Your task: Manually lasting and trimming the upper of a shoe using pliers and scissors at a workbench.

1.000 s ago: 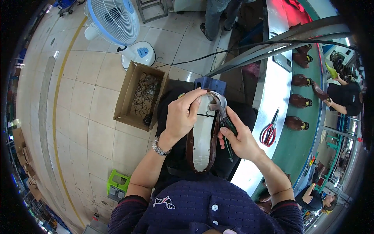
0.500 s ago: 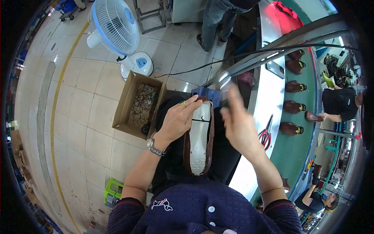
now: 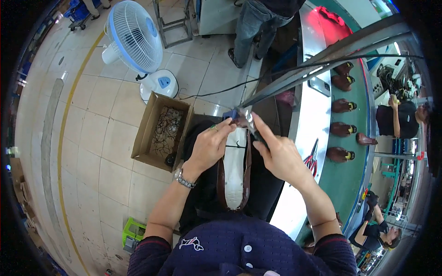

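So the right hand (image 3: 283, 158) is clenching a metal-headed tool (image 3: 249, 120) by its dark handle, and the blurry head is sitting right at the far end of a brown shoe (image 3: 234, 177). The shoe itself is lying bottom-up over the person's lap, between the two hands, its pale underside showing and a thin black band (image 3: 235, 146) crossing it just nearer than the tool's head. The left hand (image 3: 207, 146) is resting its fingertips on that same far end; its thumb is hidden, so I can't tell how tightly it's gripping. Well left of that hand, an open cardboard box (image 3: 149, 125) is holding tangled dark strands (image 3: 165, 131). Just right of the right hand, red-handled scissors (image 3: 311, 162) are lying on a shiny metal bench (image 3: 301, 129), and farther right more brown shoes (image 3: 341, 129) are lining up on a green surface (image 3: 343, 186).
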The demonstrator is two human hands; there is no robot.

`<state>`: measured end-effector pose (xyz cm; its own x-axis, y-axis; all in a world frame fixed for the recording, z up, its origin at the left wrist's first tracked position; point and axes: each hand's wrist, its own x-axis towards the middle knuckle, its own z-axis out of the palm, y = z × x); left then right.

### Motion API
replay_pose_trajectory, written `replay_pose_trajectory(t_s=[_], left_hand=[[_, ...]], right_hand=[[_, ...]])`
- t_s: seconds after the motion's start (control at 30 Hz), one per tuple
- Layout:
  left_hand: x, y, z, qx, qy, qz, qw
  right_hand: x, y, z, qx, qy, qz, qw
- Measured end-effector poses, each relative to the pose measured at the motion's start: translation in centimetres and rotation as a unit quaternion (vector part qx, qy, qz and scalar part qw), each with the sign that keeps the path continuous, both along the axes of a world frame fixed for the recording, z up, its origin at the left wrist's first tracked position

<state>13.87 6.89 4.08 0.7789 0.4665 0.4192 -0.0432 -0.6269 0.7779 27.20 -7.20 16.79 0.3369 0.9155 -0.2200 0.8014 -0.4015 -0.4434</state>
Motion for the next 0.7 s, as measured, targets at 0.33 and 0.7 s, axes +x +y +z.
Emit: replay_pose_trajectory(t_s=[0.33, 0.7], left_hand=[[-2.4, -2.0, 1.1, -0.332, 0.128, 0.032, 0.934], [-5.3, -6.3, 2.0, -0.699, 0.147, -0.131, 0.687]], right_hand=[[0.1, -0.3, -0.8, 0.053, -0.056, 0.033, 0.996], [-1.5, -4.3, -1.2, 0.107, 0.165, -0.108, 0.974]])
